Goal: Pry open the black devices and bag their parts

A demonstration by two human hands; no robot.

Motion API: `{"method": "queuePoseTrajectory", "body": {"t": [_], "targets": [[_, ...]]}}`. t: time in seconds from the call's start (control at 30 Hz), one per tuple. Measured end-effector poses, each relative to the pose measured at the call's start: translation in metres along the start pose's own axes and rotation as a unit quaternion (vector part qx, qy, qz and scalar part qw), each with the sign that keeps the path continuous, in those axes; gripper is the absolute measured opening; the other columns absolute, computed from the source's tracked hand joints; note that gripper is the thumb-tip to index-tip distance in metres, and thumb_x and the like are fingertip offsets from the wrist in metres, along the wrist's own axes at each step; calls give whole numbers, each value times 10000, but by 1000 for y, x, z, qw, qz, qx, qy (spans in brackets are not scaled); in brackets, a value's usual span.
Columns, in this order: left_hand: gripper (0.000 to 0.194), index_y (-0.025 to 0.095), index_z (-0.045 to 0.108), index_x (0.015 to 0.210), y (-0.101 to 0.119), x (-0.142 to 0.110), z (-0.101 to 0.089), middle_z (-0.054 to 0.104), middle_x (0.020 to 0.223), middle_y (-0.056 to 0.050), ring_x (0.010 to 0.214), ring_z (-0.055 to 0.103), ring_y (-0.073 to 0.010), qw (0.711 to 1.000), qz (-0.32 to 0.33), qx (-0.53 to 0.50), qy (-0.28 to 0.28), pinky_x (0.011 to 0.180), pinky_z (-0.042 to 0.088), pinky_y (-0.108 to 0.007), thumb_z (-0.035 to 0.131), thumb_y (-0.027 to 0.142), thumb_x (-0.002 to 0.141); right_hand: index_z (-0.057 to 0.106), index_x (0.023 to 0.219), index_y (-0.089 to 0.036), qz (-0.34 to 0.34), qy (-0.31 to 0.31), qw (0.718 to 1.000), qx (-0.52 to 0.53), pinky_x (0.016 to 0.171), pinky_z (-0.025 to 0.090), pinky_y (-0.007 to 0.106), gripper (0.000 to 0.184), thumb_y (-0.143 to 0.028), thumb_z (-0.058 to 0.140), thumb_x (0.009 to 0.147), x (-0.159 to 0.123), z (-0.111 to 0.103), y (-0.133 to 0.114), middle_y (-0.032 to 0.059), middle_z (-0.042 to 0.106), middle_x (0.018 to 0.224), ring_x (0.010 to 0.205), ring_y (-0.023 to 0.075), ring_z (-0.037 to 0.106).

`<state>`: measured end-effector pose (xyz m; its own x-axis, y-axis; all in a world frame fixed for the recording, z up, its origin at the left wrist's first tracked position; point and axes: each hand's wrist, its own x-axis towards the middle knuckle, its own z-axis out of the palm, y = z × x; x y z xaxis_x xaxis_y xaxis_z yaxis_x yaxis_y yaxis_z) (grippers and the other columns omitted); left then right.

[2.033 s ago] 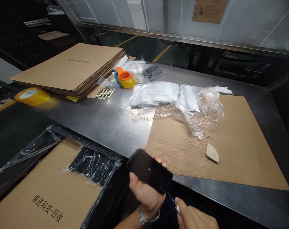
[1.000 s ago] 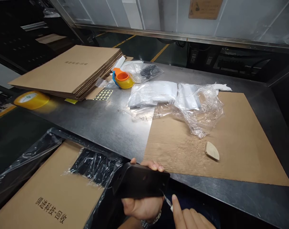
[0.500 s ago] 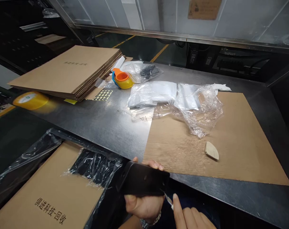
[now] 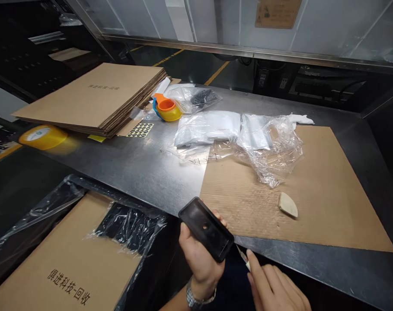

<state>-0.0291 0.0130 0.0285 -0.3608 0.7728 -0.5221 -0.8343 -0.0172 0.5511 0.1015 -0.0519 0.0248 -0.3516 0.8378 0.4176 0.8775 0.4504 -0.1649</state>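
Observation:
My left hand (image 4: pixel 199 259) is wrapped round a black rectangular plastic tray-like part (image 4: pixel 212 224) at the table's near edge. The part is tilted with its hollow side facing me, and a small round hole shows in its floor. Between the fingers of my right hand (image 4: pixel 274 285) is a craft knife (image 4: pixel 244 257) with a thin pointed blade and a pale handle. Its blade tip lies close to the part's lower right corner; whether they touch I cannot tell.
Plastic-wrapped white pouches (image 4: pixel 212 125) lie partly on a cardboard sheet (image 4: pixel 329 185), beside a beige wedge-shaped block (image 4: pixel 288 204). Flat cartons (image 4: pixel 95 95) are stacked at left near a yellow tape roll (image 4: pixel 42 136), a tape dispenser (image 4: pixel 167 108) and a sticker sheet (image 4: pixel 140 129). Below left stands an open-topped carton (image 4: pixel 66 259).
My left hand has turned the black part so its hollow side now shows, and raised it slightly. My right hand with the knife has shifted a little to the right.

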Motion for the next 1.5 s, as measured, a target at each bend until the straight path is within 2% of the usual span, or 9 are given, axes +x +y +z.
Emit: {"method": "queuePoseTrajectory", "body": {"t": [0.2, 0.33, 0.5, 0.8, 0.87, 1.07, 1.27, 1.5], "targets": [[384, 213, 636, 927, 1, -1, 4, 599, 644, -39, 543, 552, -145, 998, -55, 2, -11, 517, 468, -235, 380, 479, 819, 581, 1164, -90, 14, -54, 991, 118, 483, 417, 181, 305, -165, 416, 918, -4, -2, 14, 0, 545, 609, 521, 87, 566], [401, 198, 624, 985, 0, -2, 3, 595, 655, -46, 540, 546, -145, 995, -92, 10, -27, 516, 459, -237, 364, 464, 836, 547, 1197, -77, 1, -85, 987, 138, 460, 410, 183, 320, -144, 424, 909, -6, -3, 21, 9, 525, 626, 528, 94, 553], [414, 210, 591, 1067, 2, -3, 3, 578, 661, -36, 546, 536, -145, 992, -121, 23, -37, 513, 448, -236, 368, 472, 837, 538, 1204, -87, -24, -96, 988, 118, 468, 412, 193, 321, -154, 423, 911, -5, -9, 30, 19, 521, 648, 544, 102, 542], [436, 209, 610, 1062, 1, -6, 3, 592, 670, -45, 556, 535, -142, 992, -109, 42, -52, 520, 446, -225, 352, 485, 845, 604, 1116, -142, -54, -96, 993, 38, 451, 382, 208, 265, -195, 454, 905, -4, -12, 27, -1, 505, 597, 497, 100, 503], [446, 202, 634, 1023, 1, -7, 2, 592, 663, -46, 556, 534, -142, 992, -105, 43, -56, 519, 449, -227, 344, 492, 847, 607, 1114, -145, -56, -87, 994, 29, 452, 375, 213, 265, -199, 453, 906, -4, -12, 26, -1, 505, 595, 496, 100, 501], [486, 148, 656, 716, 1, -9, 1, 595, 665, -58, 570, 529, -139, 992, -99, 55, -56, 532, 459, -231, 364, 519, 826, 607, 1113, -149, -68, -80, 994, 0, 470, 370, 235, 263, -209, 462, 904, -5, -11, 26, -12, 494, 579, 485, 101, 493], [480, 144, 654, 733, -1, -9, -2, 600, 671, -54, 568, 529, -136, 992, -92, 60, -66, 525, 458, -230, 380, 529, 821, 601, 1129, -145, -74, -73, 994, -30, 474, 343, 244, 278, -192, 469, 890, -7, -10, 26, -16, 476, 572, 480, 101, 476], [440, 154, 632, 732, -2, -6, -4, 612, 663, -38, 549, 534, -124, 990, -108, 77, -49, 511, 455, -215, 395, 509, 840, 597, 1152, -169, -78, -67, 993, -64, 493, 334, 261, 306, -170, 456, 880, -9, -6, 28, -7, 489, 581, 486, 114, 469]]}}
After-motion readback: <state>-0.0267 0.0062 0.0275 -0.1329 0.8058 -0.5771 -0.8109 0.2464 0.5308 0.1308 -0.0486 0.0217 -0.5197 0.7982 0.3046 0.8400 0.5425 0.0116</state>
